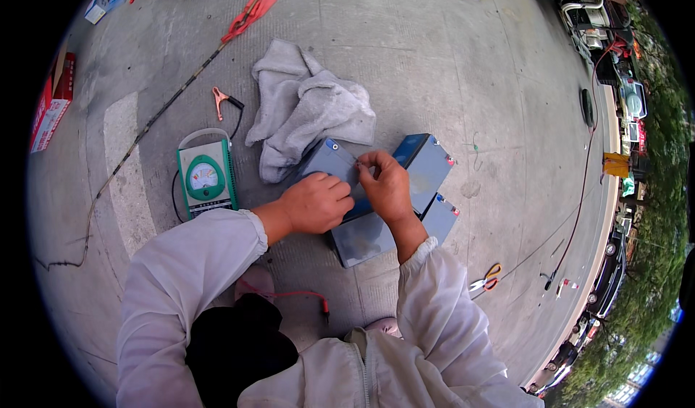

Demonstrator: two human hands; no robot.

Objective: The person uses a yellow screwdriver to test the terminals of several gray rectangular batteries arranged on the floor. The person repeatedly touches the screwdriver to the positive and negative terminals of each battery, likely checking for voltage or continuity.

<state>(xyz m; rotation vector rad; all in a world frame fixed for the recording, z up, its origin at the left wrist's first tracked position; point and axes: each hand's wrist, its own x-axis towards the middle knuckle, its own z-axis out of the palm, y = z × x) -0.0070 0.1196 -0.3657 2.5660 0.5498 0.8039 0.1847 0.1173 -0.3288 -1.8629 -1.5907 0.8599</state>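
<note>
Several grey-blue rectangular batteries (427,163) lie side by side on the concrete ground in front of me. My left hand (316,204) is closed in a fist resting on the top of the nearest battery (329,160). My right hand (386,185) pinches something small at that battery's top edge, fingertips together; what it pinches is too small to tell. A green and white meter (205,177) with a round dial stands to the left, with a black lead running to a copper clamp (220,99).
A crumpled grey cloth (308,105) lies just behind the batteries. A red-tipped probe lead (308,296) lies near my knees. Orange-handled scissors (486,278) lie on the right. Long wires cross the ground, red cartons (52,104) sit far left, vehicles stand far right.
</note>
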